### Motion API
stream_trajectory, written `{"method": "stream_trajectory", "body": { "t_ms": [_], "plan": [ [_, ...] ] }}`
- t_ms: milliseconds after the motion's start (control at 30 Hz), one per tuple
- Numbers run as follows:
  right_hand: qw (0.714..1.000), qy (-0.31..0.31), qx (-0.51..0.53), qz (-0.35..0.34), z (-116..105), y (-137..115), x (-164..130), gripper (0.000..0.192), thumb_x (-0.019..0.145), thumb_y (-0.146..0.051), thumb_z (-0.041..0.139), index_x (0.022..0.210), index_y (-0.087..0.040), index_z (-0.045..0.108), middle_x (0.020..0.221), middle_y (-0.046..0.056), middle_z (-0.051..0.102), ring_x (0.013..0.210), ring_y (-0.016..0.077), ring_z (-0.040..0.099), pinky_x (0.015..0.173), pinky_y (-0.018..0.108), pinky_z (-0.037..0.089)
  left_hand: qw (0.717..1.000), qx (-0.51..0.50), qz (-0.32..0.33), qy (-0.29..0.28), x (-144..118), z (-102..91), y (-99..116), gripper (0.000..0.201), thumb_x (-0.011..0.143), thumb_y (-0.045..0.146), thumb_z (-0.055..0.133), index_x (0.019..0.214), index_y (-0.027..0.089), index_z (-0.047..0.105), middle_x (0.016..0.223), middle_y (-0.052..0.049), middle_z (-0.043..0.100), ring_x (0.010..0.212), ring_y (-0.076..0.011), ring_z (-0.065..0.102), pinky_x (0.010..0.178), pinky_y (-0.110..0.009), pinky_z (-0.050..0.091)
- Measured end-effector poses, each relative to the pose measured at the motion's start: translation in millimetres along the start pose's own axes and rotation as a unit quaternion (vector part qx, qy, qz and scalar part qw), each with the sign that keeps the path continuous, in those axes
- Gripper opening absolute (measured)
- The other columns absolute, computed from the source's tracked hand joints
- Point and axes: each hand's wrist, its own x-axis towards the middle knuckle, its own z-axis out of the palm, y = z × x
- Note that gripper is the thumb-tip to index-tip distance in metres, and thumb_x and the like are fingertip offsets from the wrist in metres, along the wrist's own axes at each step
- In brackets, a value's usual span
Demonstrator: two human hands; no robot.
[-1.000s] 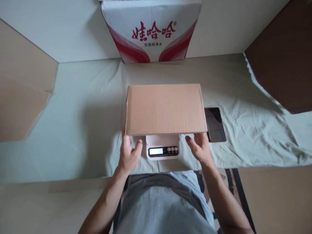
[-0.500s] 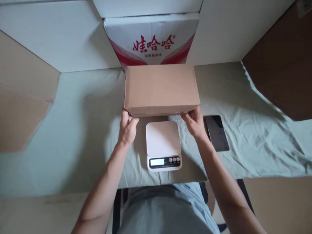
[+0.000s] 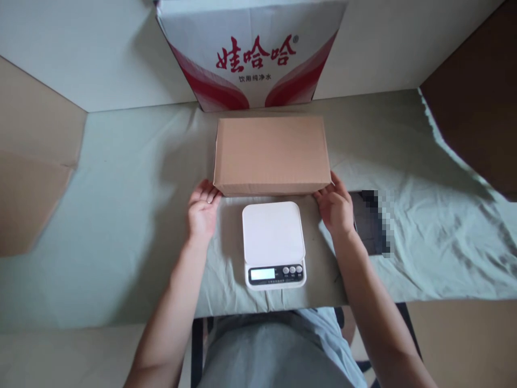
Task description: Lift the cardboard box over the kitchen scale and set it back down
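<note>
The brown cardboard box (image 3: 272, 153) is in the middle of the scene, between the white digital scale (image 3: 273, 234) on the near side and the white-and-red printed carton (image 3: 252, 67) on the far side. Its broad top face looks up, and a narrow strip of its near side is visible. Whether its bottom lies fully on the green cloth (image 3: 121, 226), I cannot tell.

The left hand (image 3: 203, 209) is at the near left corner of the box, with the palm turned upward and the fingers lying close together; a ring is on one finger. The right hand (image 3: 335, 207) is at the near right corner, its fingers reaching along the box's edge. The fingertips of both hands are partly hidden there, so I cannot tell if they press on the box or only touch it.

The scale has a bare platform and a lit display, whose digits are not readable. To the right of the right hand lies a flat dark device (image 3: 367, 231), partly covered by coarse blocks. A light brown cardboard panel (image 3: 36, 140) stands at the left, and a dark brown panel (image 3: 472, 97) at the right.
</note>
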Motion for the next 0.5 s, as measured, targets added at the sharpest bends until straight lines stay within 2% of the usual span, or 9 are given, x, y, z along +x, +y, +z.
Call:
{"method": "stream_trajectory", "body": {
  "t_ms": [133,267,500],
  "plan": [
    [0.999,0.013,0.038,0.012,-6.5,1.6,4.5,0.052,0.059,-0.01,0.053,0.107,-0.028,0.057,0.111,0.002,0.069,0.099,0.0178,0.065,0.107,0.051,0.043,1.0,-0.006,-0.009,0.003,3.1,-6.4,-0.5,0.046,0.052,0.008,0.049,0.093,0.023,0.064,0.102,-0.007,0.063,0.105,-0.0185,0.059,0.113,-0.043,0.037],
    [1.0,0.013,0.019,0.011,-6.1,2.7,4.6,0.055,0.058,-0.008,0.051,0.108,-0.029,0.057,0.111,0.002,0.069,0.1,0.0176,0.065,0.106,0.05,0.044,1.0,0.022,0.011,-0.007,2.5,-5.5,-3.9,0.044,0.054,0.009,0.05,0.093,0.022,0.063,0.103,-0.007,0.064,0.106,-0.0194,0.06,0.113,-0.044,0.038],
    [1.0,0.012,0.022,0.012,-6.1,3.5,7.1,0.055,0.055,-0.009,0.053,0.106,-0.028,0.058,0.107,0.001,0.07,0.099,0.0176,0.066,0.108,0.05,0.042,1.0,0.001,0.009,-0.007,2.8,-6.3,-3.0,0.04,0.053,0.007,0.051,0.087,0.021,0.065,0.101,-0.007,0.068,0.106,-0.0194,0.062,0.112,-0.042,0.039]
  ]
}}
